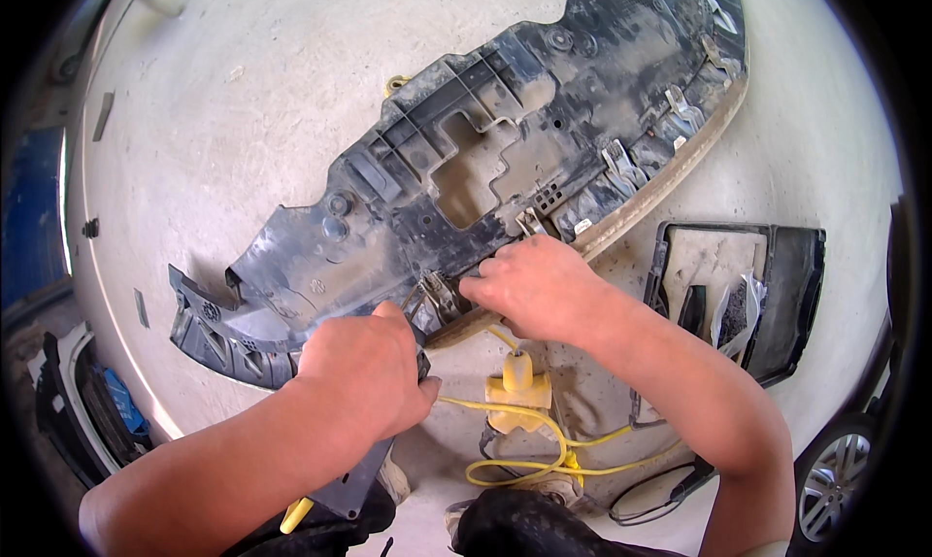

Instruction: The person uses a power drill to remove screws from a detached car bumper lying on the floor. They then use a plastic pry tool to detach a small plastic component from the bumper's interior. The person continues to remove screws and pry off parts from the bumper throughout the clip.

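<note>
A long, dusty black plastic car underbody panel [602, 91] lies diagonally across the floor, with a cross-shaped opening at its middle. Metal clips [621, 167] sit along its near edge, beside a worn brownish strip [670, 173]. At that edge my right hand [534, 287] is closed, fingers curled down between two clips; its fingertips are hidden. My left hand [364, 371] is closed too, lower left of it, by the panel's near edge. Something dark shows beside its fingers, too covered to name. Under the left wrist is a flat dark grey piece [354, 487] near a yellow handle-like end [296, 515].
A yellow socket block [519, 392] with a looped yellow cord [558, 450] lies before my knees [529, 528]. On the right rests a black rectangular frame [811, 295] with scraps inside. A car wheel [835, 479] stands at far right; car parts [83, 402] lie far left.
</note>
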